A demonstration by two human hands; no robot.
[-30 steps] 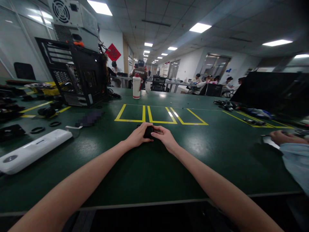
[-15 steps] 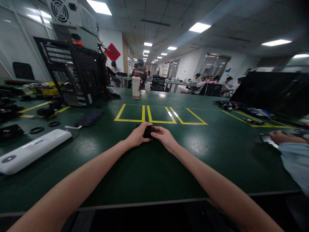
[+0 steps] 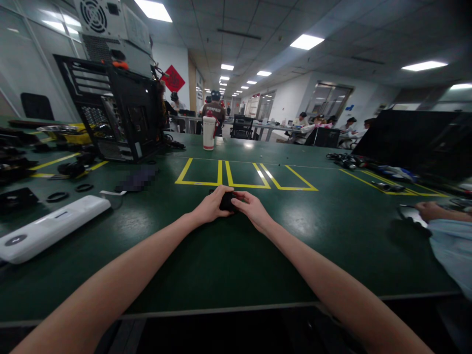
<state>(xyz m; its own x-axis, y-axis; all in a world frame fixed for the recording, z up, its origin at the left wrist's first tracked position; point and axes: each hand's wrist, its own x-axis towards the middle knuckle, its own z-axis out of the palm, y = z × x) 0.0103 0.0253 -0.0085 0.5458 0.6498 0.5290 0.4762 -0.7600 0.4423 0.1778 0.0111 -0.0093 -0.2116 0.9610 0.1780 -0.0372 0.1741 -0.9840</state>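
Tumbler, contents out of sight, beyond fingers around small black object.

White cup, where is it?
In the head view, the white cup stands on the green table, slightly left of the middle, beyond the yellow tape outlines and to the right of the black computer case.
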